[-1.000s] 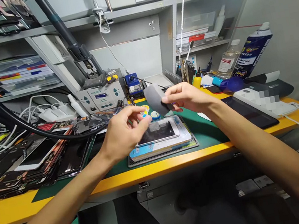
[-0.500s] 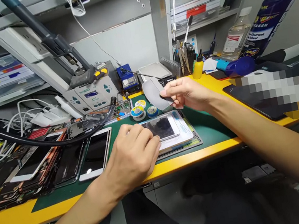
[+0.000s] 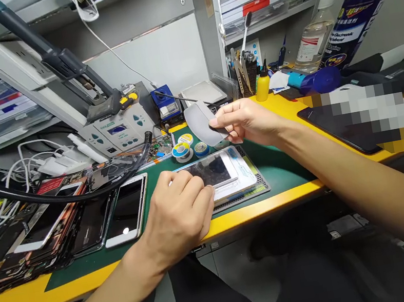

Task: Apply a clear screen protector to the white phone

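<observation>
A phone (image 3: 211,171) with a dark screen and white border lies on a flat white block (image 3: 244,167), which rests on a perforated plate (image 3: 260,182). My left hand (image 3: 184,206) is closed over the phone's left end, its curled fingers hiding that end. Above the phone's far side, my right hand (image 3: 237,119) pinches a thin, grey, curved-edged sheet (image 3: 201,125) by its darker right edge. The sheet is tilted and apart from the phone.
Stacked phone parts (image 3: 33,238) and a white-framed phone (image 3: 128,210) lie at left. Solder spools (image 3: 182,152) sit behind the block, near a control station (image 3: 120,129). A black hose (image 3: 57,197) arches across the left. At right are a yellow bottle (image 3: 262,87) and a spray can (image 3: 361,13).
The camera view has shifted slightly, so the bench appears a little further left and higher. Both hands keep the same hold on the phone and the grey sheet.
</observation>
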Demonstrator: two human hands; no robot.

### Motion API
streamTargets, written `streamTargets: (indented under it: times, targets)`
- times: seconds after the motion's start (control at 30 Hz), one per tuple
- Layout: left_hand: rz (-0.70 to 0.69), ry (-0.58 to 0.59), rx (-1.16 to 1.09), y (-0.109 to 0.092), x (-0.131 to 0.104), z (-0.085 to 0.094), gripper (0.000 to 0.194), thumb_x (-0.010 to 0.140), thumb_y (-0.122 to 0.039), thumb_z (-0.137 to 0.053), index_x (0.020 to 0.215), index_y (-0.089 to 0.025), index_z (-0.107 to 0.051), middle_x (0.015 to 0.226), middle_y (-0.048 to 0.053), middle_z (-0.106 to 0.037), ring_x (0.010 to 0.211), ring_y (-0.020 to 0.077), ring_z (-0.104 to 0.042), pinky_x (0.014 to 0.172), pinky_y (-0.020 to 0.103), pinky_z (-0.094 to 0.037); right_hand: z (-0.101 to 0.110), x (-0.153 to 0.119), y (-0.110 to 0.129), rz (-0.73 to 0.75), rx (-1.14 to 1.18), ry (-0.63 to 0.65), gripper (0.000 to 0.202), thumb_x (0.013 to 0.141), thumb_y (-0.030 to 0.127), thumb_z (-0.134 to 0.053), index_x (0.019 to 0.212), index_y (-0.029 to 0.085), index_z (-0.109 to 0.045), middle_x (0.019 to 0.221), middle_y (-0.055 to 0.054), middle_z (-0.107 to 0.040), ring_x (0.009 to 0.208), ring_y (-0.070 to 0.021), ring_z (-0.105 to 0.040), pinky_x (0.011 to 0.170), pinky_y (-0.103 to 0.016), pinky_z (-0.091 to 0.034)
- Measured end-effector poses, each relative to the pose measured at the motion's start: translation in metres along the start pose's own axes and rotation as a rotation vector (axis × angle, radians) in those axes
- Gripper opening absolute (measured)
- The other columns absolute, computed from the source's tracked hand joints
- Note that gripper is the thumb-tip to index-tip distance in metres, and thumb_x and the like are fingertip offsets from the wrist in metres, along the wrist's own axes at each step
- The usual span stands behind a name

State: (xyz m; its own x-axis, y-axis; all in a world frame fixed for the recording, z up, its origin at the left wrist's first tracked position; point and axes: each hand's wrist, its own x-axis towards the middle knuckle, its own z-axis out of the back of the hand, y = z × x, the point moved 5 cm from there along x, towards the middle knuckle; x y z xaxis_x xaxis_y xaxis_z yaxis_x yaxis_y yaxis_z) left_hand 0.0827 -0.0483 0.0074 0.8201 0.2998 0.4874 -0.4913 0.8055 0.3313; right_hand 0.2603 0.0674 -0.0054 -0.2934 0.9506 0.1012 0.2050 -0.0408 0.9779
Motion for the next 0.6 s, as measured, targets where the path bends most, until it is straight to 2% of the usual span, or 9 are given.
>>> streamTargets:
  times: [0.1, 0.17, 0.33, 0.43, 0.5, 0.6]
  targets:
    - [0.013, -0.059, -0.036, 0.001, -0.008, 0.002, 0.004, 0.088, -0.011, -0.066, 0.09, -0.015, -0.066, 0.072, 0.005, -0.066, 0.07, 0.0207, -0.055, 0.063, 0.039, -0.038, 0.0, -0.001, 0.0, 0.007, 0.0, -0.003, 0.026, 0.067, 0.025, -0.085, 0.06, 0.014, -0.062, 0.051, 0.005, -0.045, 0.043, -0.0054, -0.036, 0.039, -0.021, -0.027]
    - [0.05, -0.094, -0.069, 0.003, -0.017, 0.004, 0.009, 0.087, -0.01, -0.067, 0.094, -0.015, -0.065, 0.075, 0.006, -0.067, 0.072, 0.0208, -0.057, 0.064, 0.039, -0.039, 0.001, -0.001, 0.0, 0.008, 0.0, -0.007, 0.026, 0.068, 0.026, -0.085, 0.061, 0.014, -0.063, 0.051, 0.005, -0.044, 0.043, -0.0052, -0.035, 0.039, -0.021, -0.027]
    - [0.25, -0.146, -0.182, 0.005, -0.045, 0.017, 0.022, 0.084, -0.006, -0.069, 0.1, -0.02, -0.065, 0.081, 0.005, -0.068, 0.073, 0.0199, -0.058, 0.066, 0.038, -0.043, 0.002, 0.0, -0.001, -0.008, 0.001, -0.012, 0.025, 0.068, 0.025, -0.085, 0.062, 0.014, -0.063, 0.051, 0.005, -0.044, 0.043, -0.0059, -0.038, 0.039, -0.02, -0.027]
    - [0.436, -0.176, -0.309, 0.001, -0.064, 0.029, 0.024, 0.085, -0.005, -0.068, 0.101, -0.023, -0.066, 0.081, 0.004, -0.067, 0.074, 0.0197, -0.059, 0.067, 0.038, -0.047, 0.001, 0.0, -0.001, -0.015, 0.004, -0.014, 0.025, 0.069, 0.023, -0.084, 0.06, 0.013, -0.063, 0.05, 0.005, -0.044, 0.042, -0.0051, -0.036, 0.039, -0.02, -0.027]
    - [0.613, -0.179, -0.391, -0.002, -0.083, 0.037, 0.018, 0.089, -0.009, -0.064, 0.096, -0.025, -0.068, 0.081, 0.003, -0.066, 0.073, 0.0191, -0.06, 0.067, 0.036, -0.049, 0.0, -0.001, -0.002, -0.022, -0.007, -0.013, 0.025, 0.07, 0.023, -0.083, 0.06, 0.013, -0.063, 0.051, 0.004, -0.046, 0.042, -0.0052, -0.037, 0.038, -0.02, -0.028]
    - [0.92, -0.166, -0.427, -0.004, -0.132, 0.045, 0.008, 0.09, -0.025, -0.066, 0.083, -0.026, -0.069, 0.082, 0.002, -0.067, 0.071, 0.0175, -0.061, 0.06, 0.03, -0.05, -0.002, -0.003, -0.002, -0.027, -0.019, -0.01, 0.025, 0.071, 0.024, -0.084, 0.061, 0.013, -0.063, 0.052, 0.004, -0.048, 0.044, -0.0065, -0.042, 0.039, -0.02, -0.03]
